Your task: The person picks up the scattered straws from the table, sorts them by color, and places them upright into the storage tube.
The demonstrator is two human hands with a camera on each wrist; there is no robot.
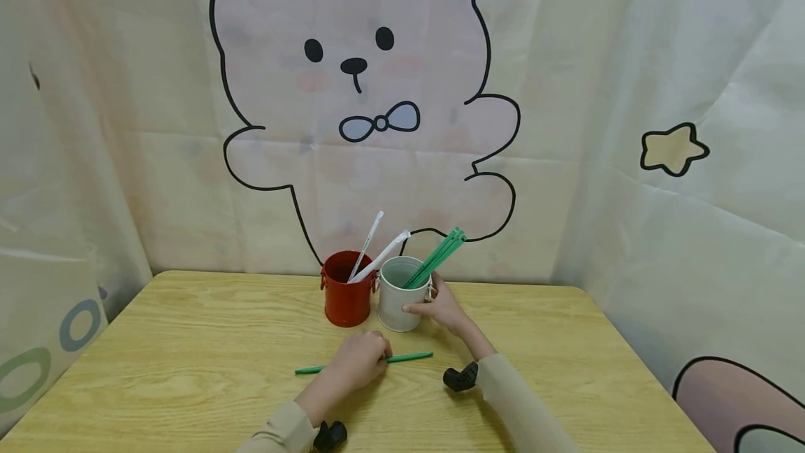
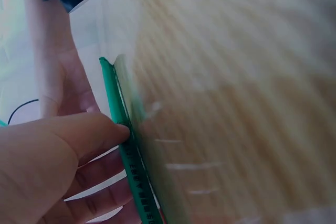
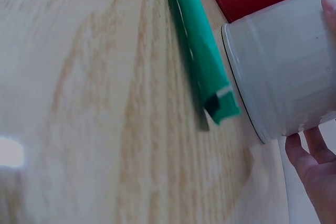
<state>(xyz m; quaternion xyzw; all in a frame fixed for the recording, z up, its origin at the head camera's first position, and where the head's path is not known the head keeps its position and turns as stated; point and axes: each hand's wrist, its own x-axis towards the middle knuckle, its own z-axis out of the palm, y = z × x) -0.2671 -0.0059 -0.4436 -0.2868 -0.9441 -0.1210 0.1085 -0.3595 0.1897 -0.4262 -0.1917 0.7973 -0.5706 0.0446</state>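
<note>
A green wrapped straw (image 1: 411, 356) lies across the table in front of two small buckets. My left hand (image 1: 361, 358) pinches it near its middle; the left wrist view shows the thumb on the printed wrapper and fingers behind. My right hand (image 1: 448, 307) grips the white bucket (image 1: 393, 310) from the right, thumb across its front and fingers round the side. Several green wrapped straws (image 1: 437, 257) lean to the right inside that bucket. Close on its left stands a red bucket (image 1: 347, 305), holding a thin white straw (image 1: 367, 243) and a thicker white one (image 1: 383, 255).
The wood-grain table (image 1: 207, 341) ends just behind the buckets, at a printed cloth backdrop (image 1: 402, 180). More cloth hangs along both sides. A black wrist device (image 1: 461, 377) sits by the right sleeve, another (image 1: 330, 435) by the left.
</note>
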